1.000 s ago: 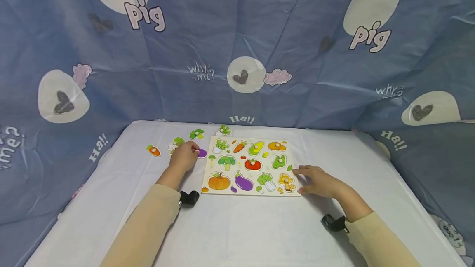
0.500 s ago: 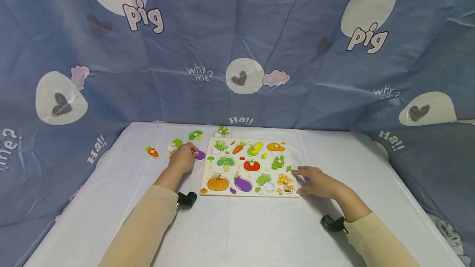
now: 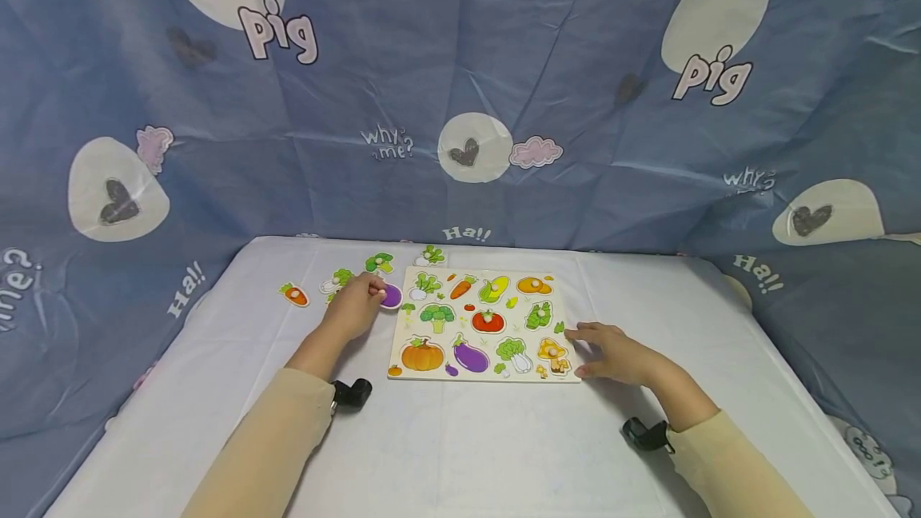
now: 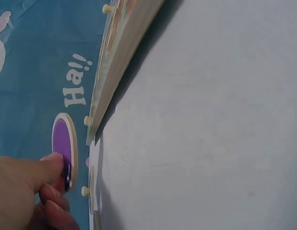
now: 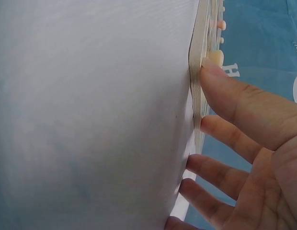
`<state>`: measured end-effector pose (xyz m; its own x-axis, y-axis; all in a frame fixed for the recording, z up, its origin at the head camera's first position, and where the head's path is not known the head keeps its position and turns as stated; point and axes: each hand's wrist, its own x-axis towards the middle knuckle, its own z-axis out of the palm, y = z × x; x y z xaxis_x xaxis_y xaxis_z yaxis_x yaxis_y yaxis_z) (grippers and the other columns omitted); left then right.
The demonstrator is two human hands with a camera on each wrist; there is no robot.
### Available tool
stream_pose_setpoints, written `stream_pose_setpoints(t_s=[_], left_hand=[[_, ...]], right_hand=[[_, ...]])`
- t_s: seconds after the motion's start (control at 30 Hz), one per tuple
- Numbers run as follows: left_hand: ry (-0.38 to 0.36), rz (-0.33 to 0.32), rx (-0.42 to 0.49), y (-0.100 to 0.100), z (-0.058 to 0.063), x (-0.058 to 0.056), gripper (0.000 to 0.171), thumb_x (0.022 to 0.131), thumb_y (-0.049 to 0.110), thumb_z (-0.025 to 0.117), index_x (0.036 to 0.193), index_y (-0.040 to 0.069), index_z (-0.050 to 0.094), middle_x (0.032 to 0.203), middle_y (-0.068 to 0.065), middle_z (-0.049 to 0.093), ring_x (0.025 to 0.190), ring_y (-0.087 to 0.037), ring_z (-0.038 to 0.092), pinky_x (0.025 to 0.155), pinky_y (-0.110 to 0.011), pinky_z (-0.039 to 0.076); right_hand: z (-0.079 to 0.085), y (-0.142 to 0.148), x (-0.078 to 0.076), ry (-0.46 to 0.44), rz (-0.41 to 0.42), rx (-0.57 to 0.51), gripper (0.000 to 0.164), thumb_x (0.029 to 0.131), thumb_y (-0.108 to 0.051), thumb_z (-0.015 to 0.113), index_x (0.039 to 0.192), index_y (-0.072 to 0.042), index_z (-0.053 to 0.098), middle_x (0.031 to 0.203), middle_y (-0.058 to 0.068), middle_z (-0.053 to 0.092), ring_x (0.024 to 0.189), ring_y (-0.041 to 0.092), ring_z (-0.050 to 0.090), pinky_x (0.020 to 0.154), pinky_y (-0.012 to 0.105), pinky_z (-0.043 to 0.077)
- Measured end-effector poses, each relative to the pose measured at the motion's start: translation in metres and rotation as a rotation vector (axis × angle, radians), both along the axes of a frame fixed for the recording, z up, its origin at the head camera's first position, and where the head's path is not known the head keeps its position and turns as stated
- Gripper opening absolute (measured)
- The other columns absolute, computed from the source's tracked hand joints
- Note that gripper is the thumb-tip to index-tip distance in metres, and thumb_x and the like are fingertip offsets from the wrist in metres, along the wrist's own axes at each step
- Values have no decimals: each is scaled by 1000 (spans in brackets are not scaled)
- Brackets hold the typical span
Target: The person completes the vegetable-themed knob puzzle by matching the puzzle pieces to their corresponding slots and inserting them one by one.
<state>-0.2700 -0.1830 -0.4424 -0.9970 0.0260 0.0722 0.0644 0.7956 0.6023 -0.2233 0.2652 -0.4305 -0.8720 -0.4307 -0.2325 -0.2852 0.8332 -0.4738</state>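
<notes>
My left hand (image 3: pixel 352 308) pinches a purple eggplant puzzle piece (image 3: pixel 391 296) just left of the puzzle board. In the left wrist view the eggplant piece (image 4: pixel 63 139) is raised above the table and turned on edge, with thumb and fingertips at its lower end. The vegetable puzzle board (image 3: pixel 514 328) lies flat in the middle. Knobbed pieces sit in it, among them a tomato (image 3: pixel 488 322), corn (image 3: pixel 493 289) and mushrooms (image 3: pixel 553 350). At its right edge rests my right hand (image 3: pixel 612 352), fingers spread. In the right wrist view its thumb (image 5: pixel 234 96) touches the board's edge.
Loose pieces lie behind and left of the board: a carrot (image 3: pixel 295 294), a broccoli (image 3: pixel 379 262), a radish (image 3: pixel 430 255) and a leafy cabbage (image 3: pixel 336 280) partly behind my left hand. A blue printed cloth (image 3: pixel 576 206) hangs behind the white table (image 3: pixel 475 454).
My left hand has taken the eggplant piece up off the table, and the left wrist has shifted slightly left and down. The right hand and the board stay put.
</notes>
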Motion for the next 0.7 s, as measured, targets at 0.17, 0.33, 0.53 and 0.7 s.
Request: stream_pose_setpoints(t_s=[0.17, 0.33, 0.53, 0.7], left_hand=[[7, -41, 39, 1, 1, 5, 16, 102, 15, 59, 114, 4, 60, 102, -11, 59, 93, -26, 57, 84, -42, 47], [7, -85, 57, 5, 2, 10, 16, 102, 15, 59, 113, 4, 60, 101, -10, 59, 90, -24, 56, 83, -40, 46], [-20, -134, 61, 13, 5, 17, 17, 103, 16, 58, 115, 4, 59, 102, -9, 59, 88, -22, 56, 83, -40, 48], [-44, -162, 65, 20, 9, 23, 17, 102, 18, 59, 115, 6, 60, 104, -8, 60, 85, -21, 56, 81, -38, 50]], right_hand=[[1, 0, 0, 2, 6, 2, 74, 83, -33, 80, 146, -7, 52, 154, 29, 35, 141, 54, 27, 109, 70, 26], [-1, 0, -1, 0, 2, 15, 74, 84, -34, 80, 146, -8, 51, 154, 28, 35, 141, 53, 27, 109, 69, 27], [-3, 1, 0, -9, -14, 20, 74, 83, -36, 80, 147, -10, 51, 155, 26, 35, 142, 51, 27, 109, 69, 28], [-3, 1, 0, -10, -14, 17, 74, 84, -36, 80, 147, -10, 51, 155, 26, 35, 142, 51, 26, 109, 69, 28]])
